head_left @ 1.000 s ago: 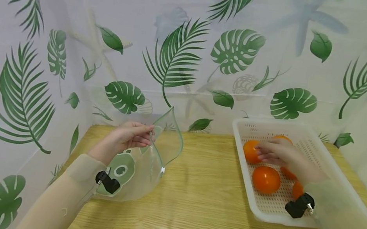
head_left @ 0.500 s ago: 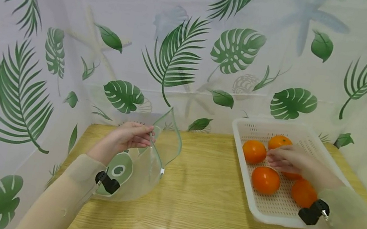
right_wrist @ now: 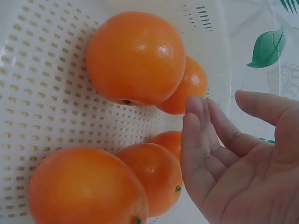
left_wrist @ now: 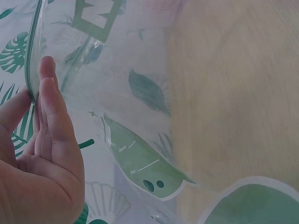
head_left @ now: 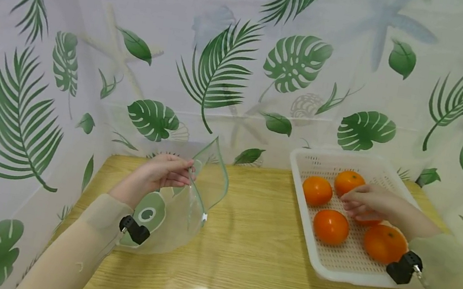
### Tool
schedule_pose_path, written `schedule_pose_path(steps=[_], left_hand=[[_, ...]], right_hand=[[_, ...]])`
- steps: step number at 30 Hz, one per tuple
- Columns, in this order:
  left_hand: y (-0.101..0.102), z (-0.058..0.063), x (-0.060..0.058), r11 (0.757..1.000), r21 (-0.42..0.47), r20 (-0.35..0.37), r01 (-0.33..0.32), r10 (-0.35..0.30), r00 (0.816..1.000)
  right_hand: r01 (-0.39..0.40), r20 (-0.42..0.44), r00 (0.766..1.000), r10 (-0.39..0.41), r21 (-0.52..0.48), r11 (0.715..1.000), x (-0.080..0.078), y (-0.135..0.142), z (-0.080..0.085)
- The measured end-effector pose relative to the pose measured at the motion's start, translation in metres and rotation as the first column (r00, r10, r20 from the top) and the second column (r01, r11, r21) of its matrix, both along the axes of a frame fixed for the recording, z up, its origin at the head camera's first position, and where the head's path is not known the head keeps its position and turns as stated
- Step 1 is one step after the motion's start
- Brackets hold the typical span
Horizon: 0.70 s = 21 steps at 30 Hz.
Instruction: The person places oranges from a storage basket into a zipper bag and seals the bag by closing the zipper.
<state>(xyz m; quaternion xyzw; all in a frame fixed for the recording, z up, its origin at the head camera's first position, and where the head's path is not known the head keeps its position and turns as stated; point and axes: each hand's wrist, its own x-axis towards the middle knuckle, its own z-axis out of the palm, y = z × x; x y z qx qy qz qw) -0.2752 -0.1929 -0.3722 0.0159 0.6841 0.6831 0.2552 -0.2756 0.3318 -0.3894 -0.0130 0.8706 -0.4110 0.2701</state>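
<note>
In the head view my left hand pinches the upper edge of a clear zip bag printed with a green cartoon figure. The bag's mouth gapes to the right, a white slider at its lower corner. In the left wrist view the thumb and fingers meet on the green-edged zip strip. My right hand hovers over a white plastic basket, fingers loosely extended and holding nothing. Several oranges lie in it, among them a front-left orange and a front-right orange. The hand partly covers another.
Both the bag and the basket stand on a wood-grain table. Behind it hangs a leaf-printed cloth, which also runs along the left and right sides. A small black camera sits on the left wrist, another camera on the right.
My right hand has shifted right over the basket, uncovering more of the back and front-right oranges. The left hand and bag have stayed nearly still. The head view has turned very slightly.
</note>
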Motion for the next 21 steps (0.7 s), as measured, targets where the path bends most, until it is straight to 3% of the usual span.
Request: schedule_pose_path(steps=[9,21], left_hand=[[0.001,0.0,-0.002,1.0,-0.017,0.016,-0.009,0.009,1.0],[0.003,-0.004,-0.003,1.0,-0.012,0.021,-0.011,0.011,1.0]], right_hand=[[-0.107,0.017,0.994,0.106,0.127,0.986,0.005,0.002,-0.001],[-0.187,0.03,0.982,0.185,0.208,0.96,0.014,-0.002,0.006]])
